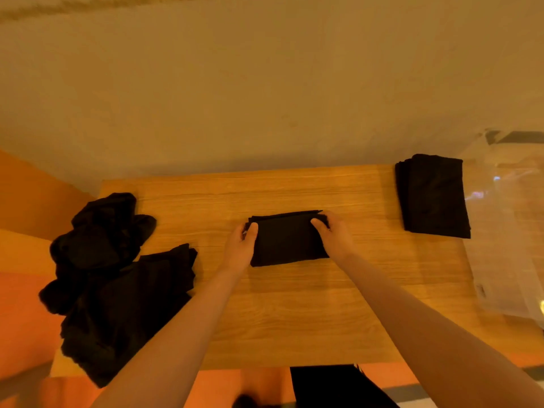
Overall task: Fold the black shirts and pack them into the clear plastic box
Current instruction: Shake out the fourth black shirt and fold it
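A folded black shirt [287,238] lies in the middle of the wooden table [294,319]. My left hand [241,248] grips its left edge, thumb on top. My right hand [334,232] grips its right edge, thumb on top as well. A stack of folded black shirts [431,195] sits at the table's far right. A heap of unfolded black shirts [114,284] covers the left end of the table. The clear plastic box [506,231] stands at the right edge, next to the folded stack.
A pale wall rises right behind the table's far edge. Orange floor shows to the left and below the near edge. A dark shape [332,387], only partly in view, lies below the table's near edge.
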